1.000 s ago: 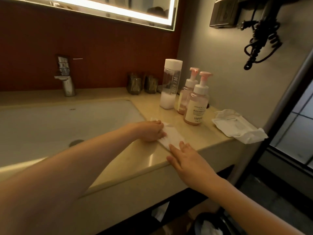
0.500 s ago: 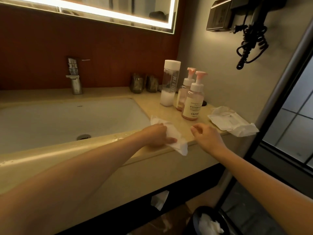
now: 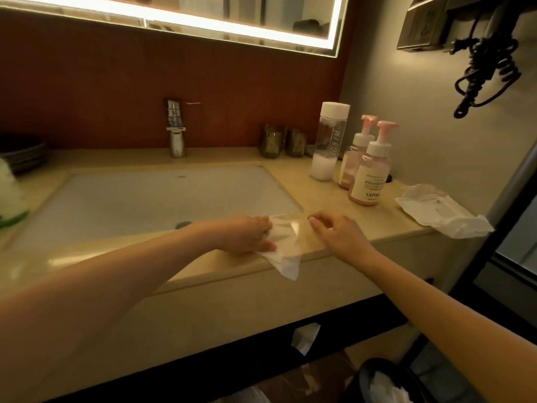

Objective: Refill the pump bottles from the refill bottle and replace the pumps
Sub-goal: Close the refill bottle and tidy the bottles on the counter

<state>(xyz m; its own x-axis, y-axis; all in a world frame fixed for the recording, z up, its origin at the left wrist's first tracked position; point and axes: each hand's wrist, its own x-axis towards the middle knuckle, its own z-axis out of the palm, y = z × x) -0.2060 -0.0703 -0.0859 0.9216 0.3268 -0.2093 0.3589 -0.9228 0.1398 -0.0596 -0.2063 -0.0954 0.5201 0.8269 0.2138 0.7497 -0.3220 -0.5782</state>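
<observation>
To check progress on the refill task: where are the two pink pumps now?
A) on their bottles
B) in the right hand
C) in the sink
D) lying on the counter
A: the front pump and the back pump both sit on top of the bottles, which stand upright.

I see two bare hands, the left hand [image 3: 250, 234] and the right hand [image 3: 340, 232]. Back from each wrist runs an uncovered forearm, bare to the frame's edge. The left forearm [image 3: 116, 286] looms broad near my camera. The right forearm [image 3: 436, 309] looks slimmer. Fingertips are rounded; nail detail is blurred.
</observation>
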